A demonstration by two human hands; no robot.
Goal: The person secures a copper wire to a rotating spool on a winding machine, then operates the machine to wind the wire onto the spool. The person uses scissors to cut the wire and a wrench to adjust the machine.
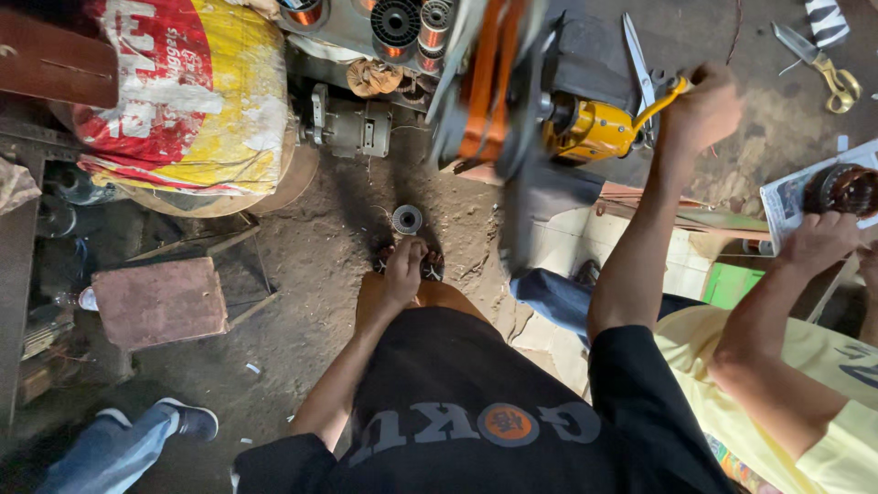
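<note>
Right hand [702, 108] at 2 o'clock, fist wrapped on yellow crank handle [660, 99] of the winding machine [512, 82]. Left hand [402, 268] at centre, fingers curled down by grey spool [407, 220] on dirt floor [320, 265]. Sack [183, 91] at 10 o'clock, contents hidden.

We see a dusty dirt floor [311, 265] underfoot, littered with scraps. A red and yellow sack [183, 91] bulges at the upper left, a rusty brown block [160, 302] sits below it, and pale tiles [567, 247] show to the right.
</note>
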